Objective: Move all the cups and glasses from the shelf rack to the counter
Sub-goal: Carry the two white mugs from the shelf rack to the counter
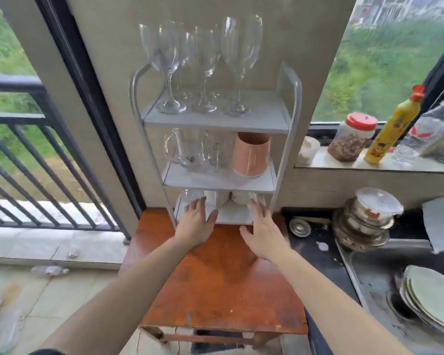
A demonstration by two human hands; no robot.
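Both hands spread, left hand (195, 221) and right hand (260, 226) reaching under the shelf rack (296, 98) for bottom-tier white cups (231, 198); bump a post and the top-tier wine glasses (203, 65) topple.

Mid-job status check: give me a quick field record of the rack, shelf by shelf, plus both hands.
top shelf: wine glasses, upright, crowded together
middle shelf: clear glass mugs on the left, pink cup on the right
bottom shelf: white cups and a clear glass, partly hidden
left hand: open, at the bottom shelf's left side, holding nothing
right hand: open, at the bottom shelf's right side, holding nothing
rack stands on: wooden table
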